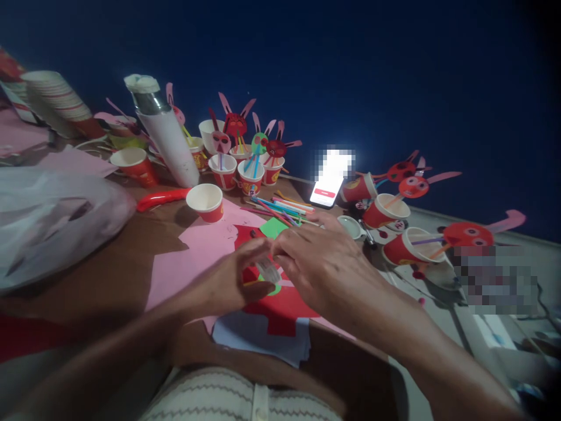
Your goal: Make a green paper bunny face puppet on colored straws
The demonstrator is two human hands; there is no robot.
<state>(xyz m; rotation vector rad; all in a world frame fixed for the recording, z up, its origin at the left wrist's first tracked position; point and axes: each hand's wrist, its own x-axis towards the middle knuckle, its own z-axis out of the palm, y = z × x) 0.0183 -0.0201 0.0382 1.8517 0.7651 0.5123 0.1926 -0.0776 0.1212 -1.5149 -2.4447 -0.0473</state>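
Note:
My left hand (228, 278) grips a small clear cylinder (268, 271) between thumb and fingers; its exact kind is hard to make out. Over it, my right hand (318, 251) is bent with its fingers closed near the left fingertips. What those fingers hold, if anything, is hidden. Beneath both hands lies red paper (283, 304) on pink paper (193, 251), with a green paper piece (272, 288) partly showing under the cylinder. A brighter green paper square (273, 227) lies just beyond the hands. White sheets (258, 339) stick out at the near side.
Coloured sticks and pens (284, 207) lie behind my hands. A paper cup (204, 202), a lit phone (328, 181), a flask (164, 137) and a plastic bag (56, 222) surround the papers. Cups with paper rabbit heads (414, 187) stand at the back and right.

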